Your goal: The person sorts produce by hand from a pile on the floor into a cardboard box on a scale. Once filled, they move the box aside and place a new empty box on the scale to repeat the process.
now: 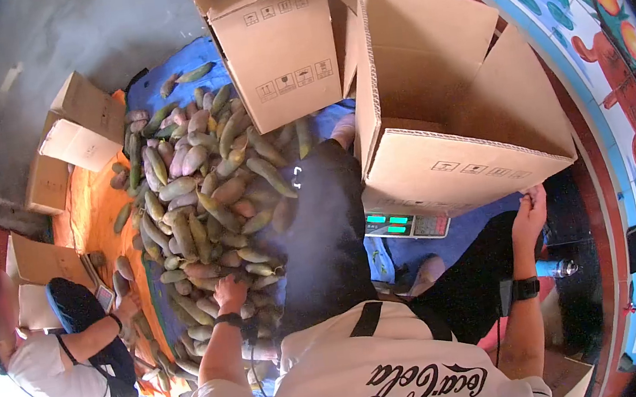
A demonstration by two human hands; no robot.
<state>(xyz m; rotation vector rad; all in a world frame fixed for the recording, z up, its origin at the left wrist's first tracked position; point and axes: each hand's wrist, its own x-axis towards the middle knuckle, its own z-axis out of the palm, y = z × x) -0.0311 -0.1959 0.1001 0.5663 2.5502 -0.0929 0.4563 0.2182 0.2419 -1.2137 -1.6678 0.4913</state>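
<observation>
My left hand reaches down onto the lower part of a big pile of green and purplish root vegetables. Its fingers touch the pile, and what they hold, if anything, cannot be made out. On the right, my right hand has its fingers pressed to the lower right corner of a large open cardboard box. That box rests on a digital scale with lit green displays. Only bare cardboard shows inside the part of the box in view.
Another cardboard box stands beyond the pile. Smaller boxes are at the left. A co-worker sits at the lower left, one hand near more vegetables. A bottle lies beside my right forearm. A painted wall curves along the right.
</observation>
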